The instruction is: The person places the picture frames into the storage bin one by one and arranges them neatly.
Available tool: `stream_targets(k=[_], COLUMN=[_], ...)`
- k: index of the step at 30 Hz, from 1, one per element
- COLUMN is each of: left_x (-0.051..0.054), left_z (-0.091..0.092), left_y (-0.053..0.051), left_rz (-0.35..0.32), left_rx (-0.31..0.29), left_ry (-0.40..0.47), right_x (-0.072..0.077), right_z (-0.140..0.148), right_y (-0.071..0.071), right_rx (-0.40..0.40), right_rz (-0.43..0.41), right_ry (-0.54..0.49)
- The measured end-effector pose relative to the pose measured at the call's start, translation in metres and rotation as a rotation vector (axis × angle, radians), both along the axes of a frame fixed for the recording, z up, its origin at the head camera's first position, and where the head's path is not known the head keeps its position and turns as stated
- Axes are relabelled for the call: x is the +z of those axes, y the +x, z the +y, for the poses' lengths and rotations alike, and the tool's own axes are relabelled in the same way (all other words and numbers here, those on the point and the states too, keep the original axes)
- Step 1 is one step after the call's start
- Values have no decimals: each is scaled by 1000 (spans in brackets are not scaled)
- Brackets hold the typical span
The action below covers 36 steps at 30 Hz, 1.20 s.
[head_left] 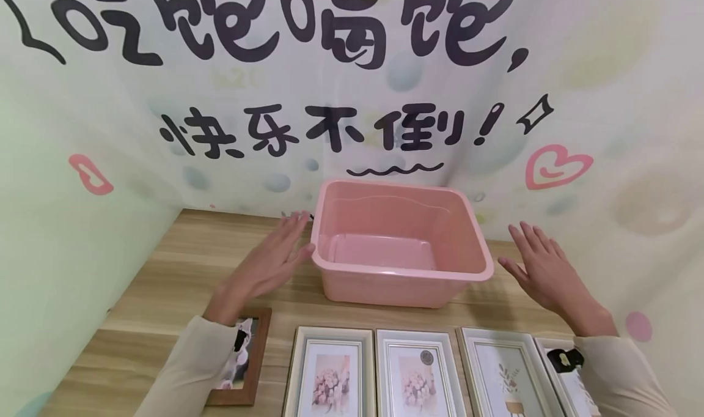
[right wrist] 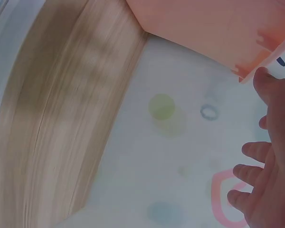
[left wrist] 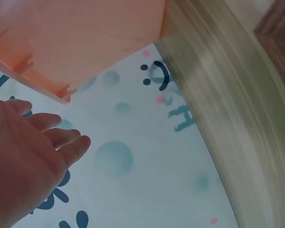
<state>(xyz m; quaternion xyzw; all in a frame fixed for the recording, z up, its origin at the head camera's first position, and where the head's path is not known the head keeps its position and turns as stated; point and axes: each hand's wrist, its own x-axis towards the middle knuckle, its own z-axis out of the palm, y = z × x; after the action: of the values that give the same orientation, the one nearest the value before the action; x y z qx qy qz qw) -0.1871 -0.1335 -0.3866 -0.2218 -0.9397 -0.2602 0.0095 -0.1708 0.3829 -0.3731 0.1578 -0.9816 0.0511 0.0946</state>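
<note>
Nearest the person, a row of picture frames lies on the wood-grained tabletop (head_left: 165, 282). A brown wooden frame with a cat picture (head_left: 258, 359) is partly under the left forearm. Right of it come a cream-edged frame with a pink bouquet print (head_left: 332, 374), a second white frame with a similar bouquet (head_left: 418, 374), a third pale frame showing a potted plant (head_left: 508, 374), and a fourth white-edged one (head_left: 580, 395), half hidden by the right wrist.

Above them two arms reach forward in beige sleeves (head_left: 192, 365). The left hand (head_left: 266, 264) has its fingers straight, thumb apart, and grips nothing; whether its thumb touches the rim I can't tell. The right hand (head_left: 541, 270) is spread too, holding nothing, just beside the opposite side.

Between the hands, beyond the frames, a pink rectangular plastic tub (head_left: 385, 288) stands upright on the tabletop, open side up. Behind it hangs a white cloth backdrop (head_left: 341, 191) with bold black Chinese lettering and a pink heart outline (head_left: 558, 167).
</note>
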Motion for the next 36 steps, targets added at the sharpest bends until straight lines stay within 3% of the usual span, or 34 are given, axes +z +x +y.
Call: stream_targets(k=[6,11,17,23,30,36], left_x=[3,3,2,-9,-13,-13], left_z=[15,32,46,47,53,58], left_y=[-3,-7,-13,-18,-16,-17], left_rz=[-2,-55,-113,-202,-289,-297], left_rx=[47,104,100,89,133,121], left_ry=[238,434,531,664,720,763], right_x=[-4,-11,-20,-31,-55,-80], right_z=[6,16,31,43,73,102], right_y=[3,6,18,28,45,59], right_rx=[3,13,-12,-81,-86,-120], right_rz=[8,10,-45,-168,-237,-281], right_ry=[-14,-10,-16,-34,-63,-85])
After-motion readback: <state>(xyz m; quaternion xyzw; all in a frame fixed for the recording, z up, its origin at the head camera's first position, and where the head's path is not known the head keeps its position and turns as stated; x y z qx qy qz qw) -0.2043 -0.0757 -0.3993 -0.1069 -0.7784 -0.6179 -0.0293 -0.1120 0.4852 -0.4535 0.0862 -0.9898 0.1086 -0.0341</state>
